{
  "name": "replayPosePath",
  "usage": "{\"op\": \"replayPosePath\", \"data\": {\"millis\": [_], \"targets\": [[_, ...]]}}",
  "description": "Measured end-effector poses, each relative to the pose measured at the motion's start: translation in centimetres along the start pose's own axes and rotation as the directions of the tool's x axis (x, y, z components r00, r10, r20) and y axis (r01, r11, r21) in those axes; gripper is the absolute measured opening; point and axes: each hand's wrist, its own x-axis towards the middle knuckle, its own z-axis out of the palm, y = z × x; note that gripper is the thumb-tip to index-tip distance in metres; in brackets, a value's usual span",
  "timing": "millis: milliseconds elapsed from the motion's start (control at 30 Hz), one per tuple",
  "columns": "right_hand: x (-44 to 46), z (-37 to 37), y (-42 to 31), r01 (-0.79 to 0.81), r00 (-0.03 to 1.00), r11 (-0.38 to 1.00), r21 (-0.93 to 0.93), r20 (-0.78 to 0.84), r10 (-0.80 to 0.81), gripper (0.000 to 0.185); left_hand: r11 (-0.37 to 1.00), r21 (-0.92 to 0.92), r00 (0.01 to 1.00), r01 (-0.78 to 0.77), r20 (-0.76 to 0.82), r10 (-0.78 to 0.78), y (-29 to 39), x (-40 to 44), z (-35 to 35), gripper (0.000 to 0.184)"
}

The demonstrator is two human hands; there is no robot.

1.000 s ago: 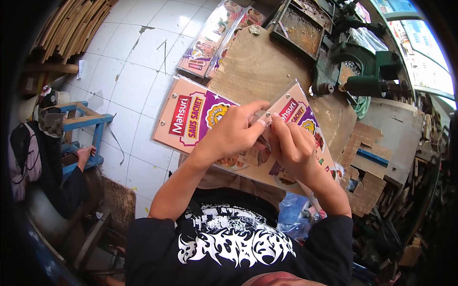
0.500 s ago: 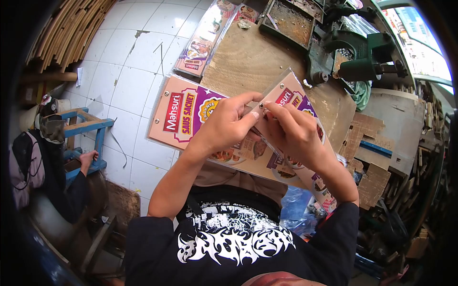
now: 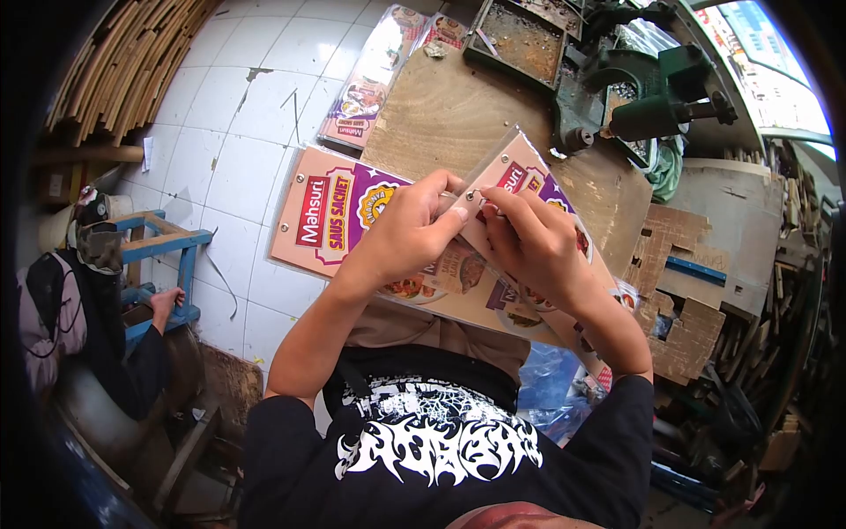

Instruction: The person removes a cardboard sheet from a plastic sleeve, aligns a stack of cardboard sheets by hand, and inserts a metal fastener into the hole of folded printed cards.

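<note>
My left hand (image 3: 401,225) grips the near corner of a printed plastic-covered sign (image 3: 502,163), thumb on top beside a metal eyelet (image 3: 471,197). My right hand (image 3: 533,242) is closed over the same sign, its fingertips pinched together right by that eyelet. Something small and shiny shows at those fingertips, too small to name. Under both hands lies another sign (image 3: 291,207), reading "Mahsuri Saus Sachet", with metal eyelets along its left edge. The upper sign lies at a slant across it.
Behind the signs is a wooden board (image 3: 423,115) with a stack of similar signs (image 3: 366,97) at its left. A green metal press (image 3: 648,115) and a tray of small bits (image 3: 515,44) stand at back right. A person's hand (image 3: 166,304) shows near a blue stool (image 3: 181,256).
The upper sign and both hands appear slightly further left, along with a small shift of the whole view. My fingers stay at the same eyelet.
</note>
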Motion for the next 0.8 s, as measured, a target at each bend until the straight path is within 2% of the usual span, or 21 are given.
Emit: {"op": "replayPosePath", "data": {"millis": [67, 267, 367, 500, 633, 667, 733, 800], "targets": [[0.0, 0.0, 0.0, 0.011, 1.0, 1.0, -0.008, 0.0, -0.011, 0.027, 0.994, 0.109, 1.0, 0.0, -0.017, 0.002, 0.0, -0.1, 0.0, 0.023], [0.0, -0.1, 0.0, 0.033, 0.999, 0.999, -0.015, 0.013, -0.033, 0.027, 0.997, 0.053, 0.998, -0.051, -0.041, 0.053, -0.7, -0.2, 0.1, 0.026], [0.3, -0.3, -0.3, 0.002, 0.999, 1.0, -0.013, 0.041, -0.001, 0.026, 0.998, 0.055, 0.999, -0.031, -0.03, 0.032, -0.6, -0.4, 0.0, 0.028], [0.2, -0.3, -0.3, -0.127, 0.992, 0.987, 0.102, 0.023, 0.125, 0.024, 0.997, 0.068, 0.999, -0.032, -0.01, 0.032, -0.7, -0.3, -0.2, 0.031], [-0.6, -0.7, -0.5, -0.209, 0.972, 0.946, 0.248, -0.055, 0.23, 0.026, 0.999, -0.026, 0.999, -0.038, -0.019, 0.037, -0.5, -0.3, 0.2, 0.032], [-0.9, -1.0, -0.5, -0.209, 0.971, 0.946, 0.249, -0.058, 0.23, 0.026, 0.995, -0.078, 0.998, -0.058, -0.028, 0.056, -0.6, -0.3, 0.3, 0.033], [-1.5, -1.5, -0.4, -0.281, 0.947, 0.933, 0.225, -0.092, 0.308, 0.027, 0.996, -0.069, 0.998, -0.055, -0.038, 0.053, -0.8, -0.2, 0.2, 0.032], [-1.7, -1.7, -0.3, -0.271, 0.945, 0.94, 0.208, -0.126, 0.301, 0.023, 0.997, -0.06, 0.998, -0.052, -0.047, 0.05, -0.8, -0.2, 0.1, 0.032]]}}
